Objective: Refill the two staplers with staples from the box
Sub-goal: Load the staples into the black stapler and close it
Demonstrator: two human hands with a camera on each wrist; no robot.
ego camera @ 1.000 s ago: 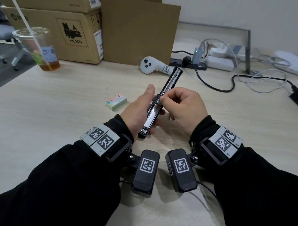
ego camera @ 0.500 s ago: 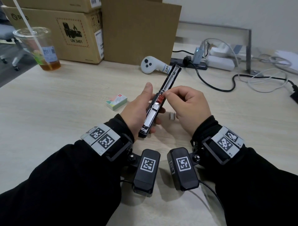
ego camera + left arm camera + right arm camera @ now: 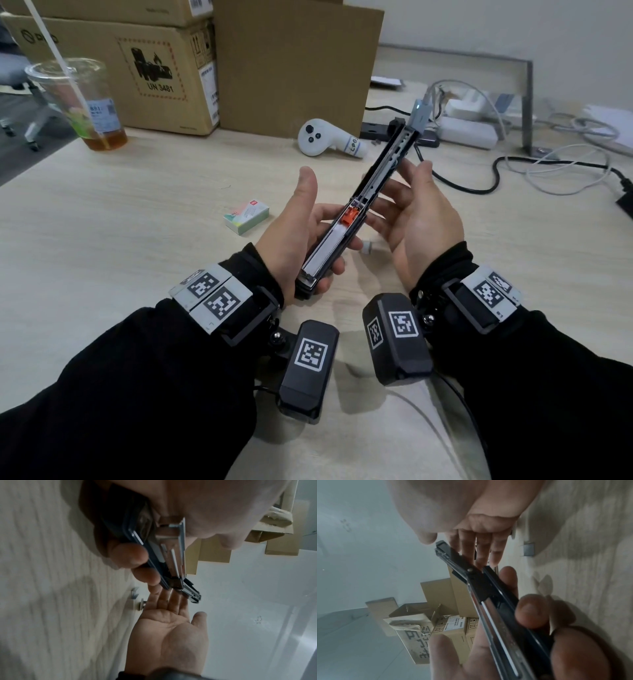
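My left hand [image 3: 320, 222] holds an opened black stapler [image 3: 346, 236] above the table, fingers curled under its base and thumb raised. A grey strip of staples [image 3: 325, 253] lies in its channel behind an orange pusher [image 3: 350, 216]. The lid [image 3: 390, 161] stands swung out, up and to the right. My right hand [image 3: 400, 198] is open with the palm up, its straight fingers behind the lid. The staple box [image 3: 246, 215] lies left of my hands. A short loose staple piece [image 3: 367, 247] lies on the table under the stapler. No second stapler shows.
At the back left a plastic cup [image 3: 82, 102] with a straw stands before cardboard boxes [image 3: 164, 72]. A white controller [image 3: 325, 138] lies behind the stapler. A power strip [image 3: 466, 132] and cables [image 3: 548, 171] fill the back right.
My right hand has stopped pinching at the stapler's channel, turned palm up and opened behind the lid. The orange pusher and the staple strip now show in the channel.
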